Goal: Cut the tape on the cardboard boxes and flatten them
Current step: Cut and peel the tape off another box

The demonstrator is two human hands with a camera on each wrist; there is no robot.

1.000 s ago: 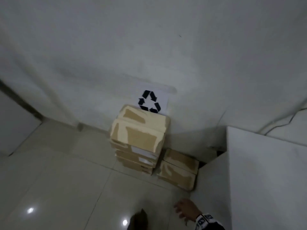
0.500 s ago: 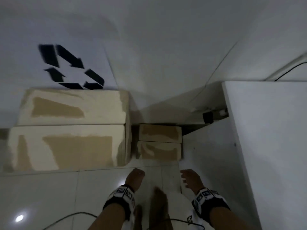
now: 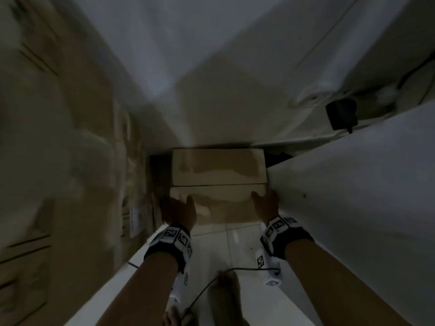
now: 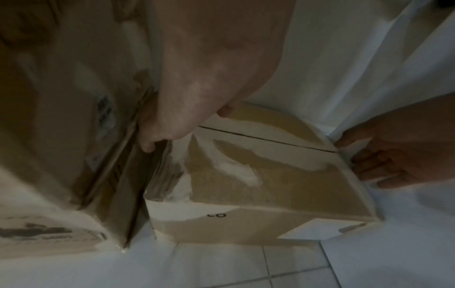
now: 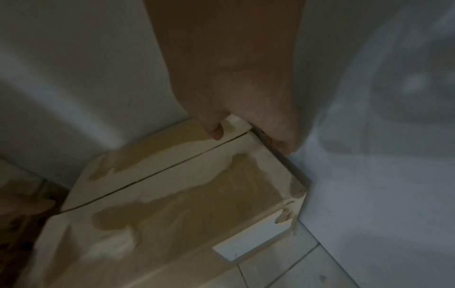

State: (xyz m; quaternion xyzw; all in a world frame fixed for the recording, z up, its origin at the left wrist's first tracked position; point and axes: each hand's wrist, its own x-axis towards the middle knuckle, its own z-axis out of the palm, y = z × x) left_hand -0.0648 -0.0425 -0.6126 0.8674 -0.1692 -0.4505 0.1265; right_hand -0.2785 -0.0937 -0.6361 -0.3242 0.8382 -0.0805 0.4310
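Two small tape-patched cardboard boxes lie side by side on the floor against the wall: the near box and the far box. My left hand grips the near box's left end, thumb on top, fingers down in the gap beside the tall stack. My right hand grips its right end by the seam, thumb on top, fingers down between box and cabinet. No cutting tool shows.
A tall stack of taped boxes rises close on the left, blurred. A white cabinet stands tight against the boxes' right side. A black plug sits at the wall behind. White floor tiles and my bare feet lie below.
The view has dropped down close to the two small boxes. Both hands have reached forward from above the floor and taken hold of the near box's ends.
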